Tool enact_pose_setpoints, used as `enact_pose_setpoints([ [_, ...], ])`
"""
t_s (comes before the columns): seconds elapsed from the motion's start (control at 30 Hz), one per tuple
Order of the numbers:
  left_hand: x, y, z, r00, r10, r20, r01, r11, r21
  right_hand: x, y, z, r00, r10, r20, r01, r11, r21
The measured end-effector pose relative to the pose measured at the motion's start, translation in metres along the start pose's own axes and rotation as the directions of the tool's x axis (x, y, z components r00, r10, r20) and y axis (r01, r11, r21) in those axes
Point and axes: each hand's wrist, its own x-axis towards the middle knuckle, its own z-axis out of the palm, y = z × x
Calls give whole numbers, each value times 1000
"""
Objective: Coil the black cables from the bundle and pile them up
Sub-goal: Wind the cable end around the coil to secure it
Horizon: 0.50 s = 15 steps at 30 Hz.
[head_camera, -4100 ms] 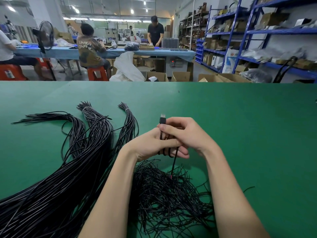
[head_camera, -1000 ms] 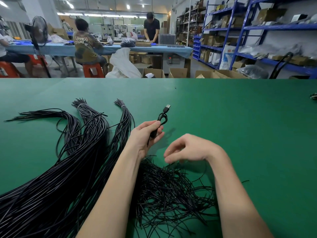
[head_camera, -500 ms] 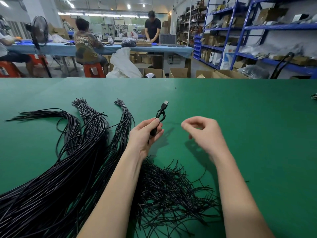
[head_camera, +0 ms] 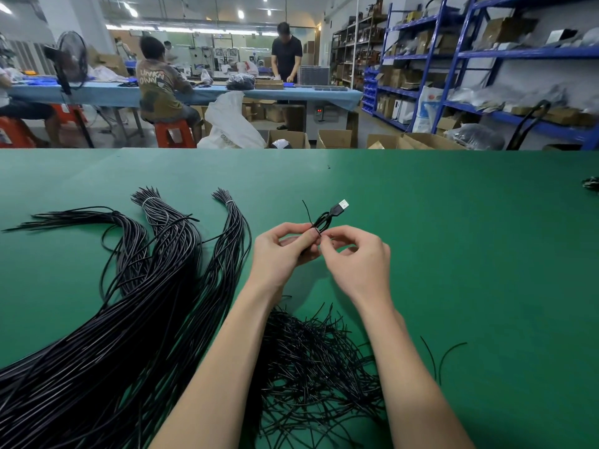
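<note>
Above the green table (head_camera: 453, 254), the coiled USB cable (head_camera: 324, 218) is pinched by the left hand (head_camera: 278, 254) while a twist tie (head_camera: 308, 212) is gripped by the right hand (head_camera: 356, 260); the tie should be wound tight.

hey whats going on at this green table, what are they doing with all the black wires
A person is coiling black cables one at a time. The left hand holds a small coiled cable, its USB plug pointing up and away, while the right hand pinches a thin black tie at the coil. Long uncoiled cable bundles lie fanned out on the left of the green table, and a loose heap of short black ties sits between the forearms.
</note>
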Motion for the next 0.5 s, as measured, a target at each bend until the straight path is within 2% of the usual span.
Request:
enact_pose_setpoints([
  [0.2, -1, -1, 1, 1000, 20, 20, -21, 999, 27, 2, -1, -7, 977, 194, 91, -206, 967, 150],
  [0.4, 0, 1, -2, 999, 31, 27, -31, 999, 32, 1, 1, -12, 979, 164, 123, -173, 982, 71],
  [0.5, -1, 1, -2, 999, 34, 33, -35, 998, 44, 1, -1, -11, 978, 173, 112, -184, 979, 93],
])
